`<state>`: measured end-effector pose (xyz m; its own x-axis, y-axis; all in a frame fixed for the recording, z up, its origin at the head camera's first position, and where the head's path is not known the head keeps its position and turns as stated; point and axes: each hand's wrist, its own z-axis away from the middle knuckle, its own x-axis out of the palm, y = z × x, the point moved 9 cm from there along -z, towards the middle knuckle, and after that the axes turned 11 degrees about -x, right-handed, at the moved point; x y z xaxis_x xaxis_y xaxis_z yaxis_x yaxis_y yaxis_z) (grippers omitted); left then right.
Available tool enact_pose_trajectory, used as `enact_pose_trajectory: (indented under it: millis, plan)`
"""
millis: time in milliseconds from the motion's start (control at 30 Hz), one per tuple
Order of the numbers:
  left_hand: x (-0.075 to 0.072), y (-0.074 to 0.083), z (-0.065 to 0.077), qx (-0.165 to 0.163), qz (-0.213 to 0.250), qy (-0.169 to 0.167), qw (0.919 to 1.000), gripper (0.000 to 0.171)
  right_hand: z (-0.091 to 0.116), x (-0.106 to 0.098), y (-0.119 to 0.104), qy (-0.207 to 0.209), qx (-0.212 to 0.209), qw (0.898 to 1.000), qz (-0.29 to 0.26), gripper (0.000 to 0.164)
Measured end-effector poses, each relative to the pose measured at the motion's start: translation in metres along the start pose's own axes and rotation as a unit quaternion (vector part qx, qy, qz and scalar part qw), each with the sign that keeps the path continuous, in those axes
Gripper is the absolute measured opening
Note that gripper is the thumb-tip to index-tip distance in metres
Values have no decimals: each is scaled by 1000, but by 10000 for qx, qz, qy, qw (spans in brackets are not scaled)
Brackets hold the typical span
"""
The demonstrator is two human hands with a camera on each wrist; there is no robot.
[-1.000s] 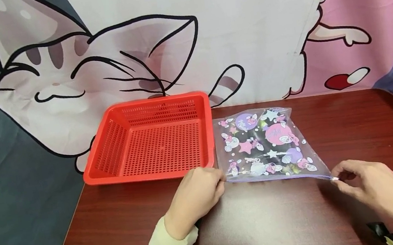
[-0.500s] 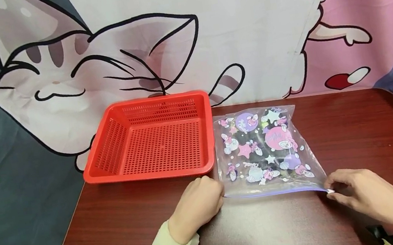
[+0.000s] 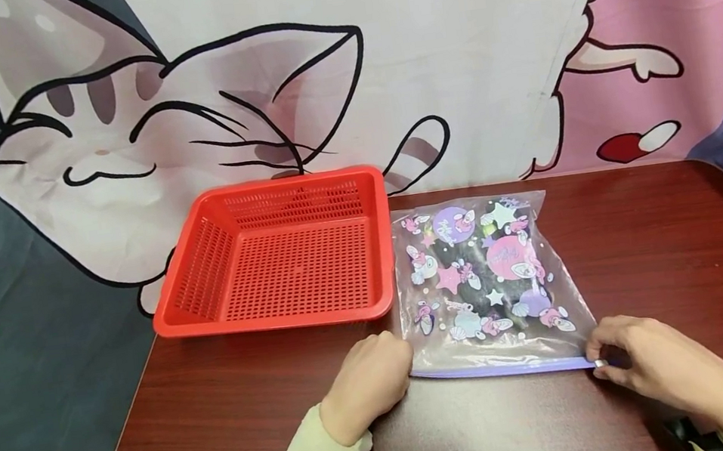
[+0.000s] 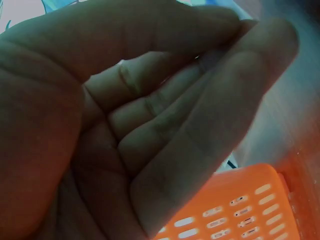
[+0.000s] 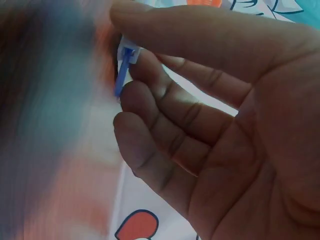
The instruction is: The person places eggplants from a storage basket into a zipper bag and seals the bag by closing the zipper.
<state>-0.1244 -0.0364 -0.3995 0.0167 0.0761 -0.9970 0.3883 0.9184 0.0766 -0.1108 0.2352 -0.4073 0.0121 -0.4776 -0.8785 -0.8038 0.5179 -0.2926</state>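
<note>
A clear zip bag (image 3: 488, 350) printed with pink and purple cartoon figures, stars and shells lies on the table, its purple zip strip toward the person. Dark contents show faintly through the plastic. My left hand (image 3: 371, 377) pinches the strip's left corner; in the left wrist view its thumb and fingers meet at the tips. At the right end, my right hand (image 3: 654, 362) pinches the strip by its small white slider (image 3: 600, 363). The right wrist view shows that white slider (image 5: 129, 52) between thumb and fingers, with a bit of blue strip sticking out.
A red perforated plastic basket (image 3: 299, 272) stands left of the bag, close against its left edge. Behind the brown wooden table (image 3: 666, 246) hangs a cartoon-printed cloth (image 3: 482, 49). The table's left edge runs down past the basket.
Both hands have drawn the bag's zip edge toward the person, the right hand also shifting left. The bag now lies straighter, its strip nearly level. The basket has stayed in place.
</note>
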Motion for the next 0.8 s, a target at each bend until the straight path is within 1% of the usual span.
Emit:
enact_pose_trajectory:
  millis: [100,200,300,433,533,633,700,767,800]
  plan:
    - [5,0,0,-48,-157,-50,9999,25,0,1,-1,-54,57,10000,-7,51]
    - [6,2,1,-45,-294,1,9996,27,0,3,-2,-86,57,9999,20,49]
    - [6,5,3,-21,-365,69,9993,29,0,6,-2,-115,57,9998,169,48]
    - [5,6,4,7,-435,128,9990,32,-1,10,-1,-182,228,9990,343,45]
    - [4,6,5,44,-432,119,9990,33,-4,9,-2,-251,451,9977,439,43]
    - [0,7,3,140,-129,37,9998,34,-13,1,-6,-202,684,9955,620,37]
    - [-8,9,2,320,246,14,9992,34,-22,-8,-9,-43,820,9935,789,33]
    - [-21,12,1,571,670,189,9959,33,-31,-19,-13,252,910,9910,947,29]
    - [-29,13,1,692,862,376,9932,32,-36,-24,-14,395,962,9894,1011,27]
